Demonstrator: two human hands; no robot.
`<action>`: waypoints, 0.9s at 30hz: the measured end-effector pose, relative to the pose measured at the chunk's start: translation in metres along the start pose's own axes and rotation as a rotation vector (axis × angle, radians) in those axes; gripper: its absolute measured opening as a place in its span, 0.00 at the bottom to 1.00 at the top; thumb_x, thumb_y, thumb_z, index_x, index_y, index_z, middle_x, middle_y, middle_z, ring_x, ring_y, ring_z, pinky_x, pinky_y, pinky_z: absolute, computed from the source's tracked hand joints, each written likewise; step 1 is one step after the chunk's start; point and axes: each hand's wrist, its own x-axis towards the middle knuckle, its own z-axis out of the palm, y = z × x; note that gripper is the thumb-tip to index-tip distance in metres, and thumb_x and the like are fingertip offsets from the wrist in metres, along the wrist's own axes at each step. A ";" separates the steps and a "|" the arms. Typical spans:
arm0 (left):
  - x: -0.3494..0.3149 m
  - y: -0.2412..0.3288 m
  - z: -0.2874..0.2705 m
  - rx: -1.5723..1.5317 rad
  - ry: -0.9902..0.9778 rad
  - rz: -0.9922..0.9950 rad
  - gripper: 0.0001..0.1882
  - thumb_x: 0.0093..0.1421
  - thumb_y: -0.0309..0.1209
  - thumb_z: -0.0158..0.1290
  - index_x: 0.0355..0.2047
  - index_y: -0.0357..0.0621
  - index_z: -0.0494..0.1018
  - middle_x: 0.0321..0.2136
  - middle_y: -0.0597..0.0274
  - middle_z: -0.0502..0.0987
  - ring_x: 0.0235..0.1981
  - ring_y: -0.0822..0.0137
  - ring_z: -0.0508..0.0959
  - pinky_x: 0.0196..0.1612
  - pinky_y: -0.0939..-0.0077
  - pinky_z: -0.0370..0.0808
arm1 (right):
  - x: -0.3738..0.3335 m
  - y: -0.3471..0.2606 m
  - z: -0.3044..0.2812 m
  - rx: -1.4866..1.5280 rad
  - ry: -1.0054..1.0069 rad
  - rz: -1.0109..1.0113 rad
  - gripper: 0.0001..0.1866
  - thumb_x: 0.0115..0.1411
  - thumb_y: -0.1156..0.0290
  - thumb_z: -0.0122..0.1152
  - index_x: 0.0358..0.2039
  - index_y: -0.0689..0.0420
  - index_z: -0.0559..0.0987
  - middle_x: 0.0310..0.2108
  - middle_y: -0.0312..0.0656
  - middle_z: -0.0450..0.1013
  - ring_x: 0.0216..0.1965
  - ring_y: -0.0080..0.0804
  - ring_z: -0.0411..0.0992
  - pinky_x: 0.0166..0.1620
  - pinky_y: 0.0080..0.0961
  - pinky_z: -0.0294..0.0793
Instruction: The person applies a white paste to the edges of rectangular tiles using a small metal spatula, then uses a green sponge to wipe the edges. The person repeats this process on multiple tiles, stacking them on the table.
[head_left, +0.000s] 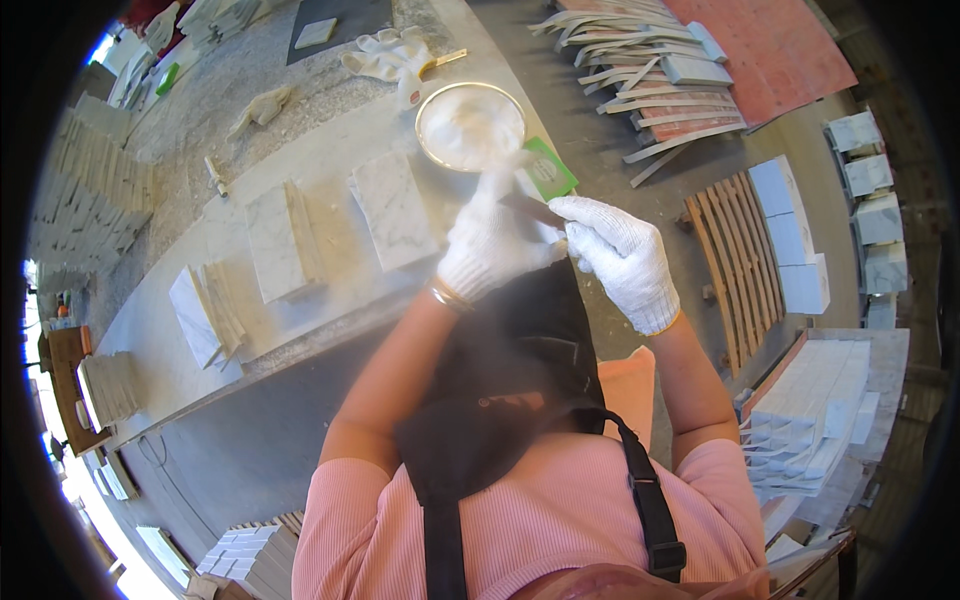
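Note:
My right hand (622, 258), in a white knit glove, is closed on a thin dark flat tool (532, 208) like a scraper blade, pinched between thumb and fingers. Its far end points left at my left hand (488, 245), also white-gloved. The left fingers reach toward a round gold-rimmed bowl (418, 130) and are blurred, so I cannot tell whether they grip anything. White powder or paste (468, 122) fills the bowl. Just right of the bowl lies a green flat box (550, 170).
Stacks of marble tiles (395, 212) stand along the pale bench (330, 165) to the left. Beyond the bowl lie spare white gloves (385, 58) and a yellow-handled brush-like tool (447, 59). A wooden pallet (735, 265) with white blocks and a strap-covered red board (690, 118) are at right.

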 end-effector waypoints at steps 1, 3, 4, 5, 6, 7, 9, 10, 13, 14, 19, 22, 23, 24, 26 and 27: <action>-0.002 0.002 0.000 -0.011 0.019 -0.006 0.53 0.42 0.41 0.77 0.67 0.49 0.62 0.52 0.51 0.79 0.50 0.53 0.83 0.51 0.58 0.81 | -0.002 0.000 0.002 0.011 0.027 0.038 0.16 0.68 0.78 0.60 0.55 0.59 0.84 0.42 0.41 0.84 0.36 0.21 0.79 0.41 0.21 0.79; -0.007 0.004 0.000 0.013 0.071 -0.030 0.55 0.40 0.41 0.78 0.67 0.49 0.61 0.54 0.49 0.77 0.52 0.51 0.82 0.53 0.56 0.80 | -0.006 0.000 0.007 0.043 0.063 0.043 0.17 0.69 0.79 0.59 0.56 0.58 0.83 0.39 0.38 0.81 0.33 0.17 0.75 0.36 0.18 0.76; -0.007 0.003 0.001 0.023 0.094 -0.011 0.55 0.39 0.42 0.79 0.66 0.48 0.61 0.55 0.49 0.76 0.53 0.50 0.81 0.53 0.56 0.80 | -0.008 0.000 0.009 0.066 0.078 0.050 0.17 0.69 0.79 0.59 0.57 0.58 0.83 0.38 0.36 0.80 0.31 0.16 0.73 0.34 0.17 0.75; -0.007 0.003 0.002 0.034 0.116 0.008 0.56 0.38 0.42 0.79 0.66 0.48 0.62 0.56 0.48 0.76 0.55 0.49 0.80 0.54 0.55 0.79 | -0.009 0.000 0.011 0.057 0.093 0.053 0.17 0.69 0.79 0.59 0.57 0.58 0.83 0.38 0.36 0.80 0.31 0.16 0.73 0.34 0.17 0.75; -0.007 0.002 0.002 0.056 0.123 0.005 0.57 0.37 0.43 0.80 0.66 0.48 0.62 0.57 0.48 0.75 0.56 0.49 0.79 0.55 0.54 0.79 | -0.010 0.001 0.013 0.057 0.104 0.054 0.17 0.70 0.79 0.59 0.57 0.58 0.83 0.37 0.37 0.80 0.31 0.16 0.73 0.33 0.17 0.75; -0.008 0.001 0.004 0.050 0.143 0.001 0.57 0.37 0.43 0.80 0.66 0.48 0.62 0.57 0.47 0.74 0.56 0.48 0.79 0.55 0.54 0.78 | -0.010 0.001 0.015 0.067 0.117 0.041 0.17 0.70 0.78 0.59 0.57 0.58 0.82 0.37 0.37 0.80 0.31 0.16 0.73 0.33 0.17 0.75; -0.009 0.002 0.008 0.053 0.155 -0.057 0.57 0.36 0.43 0.80 0.65 0.48 0.63 0.56 0.46 0.74 0.56 0.47 0.78 0.55 0.54 0.78 | -0.011 0.003 0.019 0.064 0.145 0.067 0.17 0.70 0.78 0.58 0.57 0.57 0.82 0.37 0.37 0.80 0.31 0.16 0.74 0.33 0.17 0.75; -0.010 0.002 0.011 0.063 0.195 -0.050 0.56 0.36 0.43 0.80 0.65 0.48 0.64 0.55 0.46 0.74 0.55 0.47 0.78 0.55 0.54 0.78 | -0.011 0.003 0.021 0.067 0.162 0.072 0.17 0.70 0.78 0.58 0.57 0.57 0.82 0.37 0.37 0.80 0.32 0.16 0.74 0.33 0.16 0.75; -0.012 -0.001 0.019 0.076 0.268 -0.078 0.55 0.34 0.43 0.81 0.63 0.48 0.66 0.53 0.47 0.75 0.53 0.47 0.79 0.54 0.54 0.78 | -0.011 0.003 0.025 0.083 0.192 0.090 0.17 0.71 0.78 0.58 0.58 0.57 0.82 0.37 0.38 0.81 0.31 0.16 0.75 0.33 0.16 0.76; -0.013 -0.006 0.021 0.072 0.262 -0.108 0.54 0.34 0.43 0.81 0.62 0.47 0.67 0.53 0.47 0.76 0.53 0.47 0.79 0.54 0.55 0.78 | -0.011 0.002 0.025 0.072 0.186 0.081 0.17 0.70 0.78 0.58 0.58 0.56 0.82 0.37 0.38 0.81 0.31 0.16 0.76 0.33 0.16 0.75; -0.001 -0.061 0.039 -0.341 0.191 -0.114 0.46 0.34 0.36 0.82 0.55 0.45 0.73 0.46 0.54 0.81 0.47 0.57 0.83 0.50 0.62 0.81 | -0.015 -0.010 0.017 0.032 0.165 0.145 0.18 0.69 0.75 0.60 0.59 0.57 0.82 0.34 0.35 0.82 0.28 0.17 0.75 0.35 0.19 0.77; 0.020 -0.094 0.053 -1.105 0.009 -0.358 0.29 0.46 0.32 0.74 0.48 0.44 0.75 0.42 0.57 0.82 0.44 0.60 0.83 0.49 0.63 0.80 | -0.018 -0.015 0.012 -0.044 0.120 0.155 0.19 0.69 0.75 0.59 0.60 0.56 0.81 0.36 0.36 0.82 0.29 0.17 0.76 0.36 0.19 0.77; 0.018 -0.099 0.055 -1.183 -0.010 -0.370 0.18 0.56 0.32 0.66 0.45 0.43 0.76 0.42 0.56 0.81 0.44 0.57 0.81 0.52 0.59 0.79 | -0.018 -0.016 0.012 -0.029 0.125 0.166 0.20 0.69 0.75 0.59 0.60 0.56 0.81 0.36 0.36 0.82 0.29 0.17 0.76 0.36 0.19 0.77; 0.016 -0.102 0.057 -1.139 -0.015 -0.375 0.12 0.61 0.33 0.61 0.43 0.43 0.76 0.41 0.56 0.81 0.45 0.55 0.81 0.53 0.57 0.78 | -0.018 -0.016 0.013 -0.015 0.132 0.173 0.20 0.69 0.76 0.58 0.61 0.56 0.80 0.36 0.36 0.82 0.29 0.17 0.76 0.36 0.19 0.78; 0.006 -0.102 0.059 -0.930 -0.014 -0.377 0.09 0.67 0.35 0.56 0.40 0.42 0.76 0.40 0.55 0.80 0.46 0.52 0.80 0.56 0.54 0.76 | -0.016 -0.015 0.017 0.005 0.151 0.156 0.20 0.69 0.76 0.58 0.61 0.56 0.80 0.34 0.36 0.82 0.28 0.16 0.75 0.34 0.17 0.76; 0.006 -0.102 0.060 -0.930 -0.002 -0.284 0.10 0.63 0.34 0.60 0.40 0.42 0.76 0.38 0.56 0.81 0.44 0.56 0.80 0.54 0.57 0.77 | -0.015 -0.013 0.019 0.012 0.165 0.136 0.21 0.69 0.77 0.58 0.61 0.55 0.80 0.33 0.36 0.81 0.28 0.15 0.75 0.32 0.15 0.75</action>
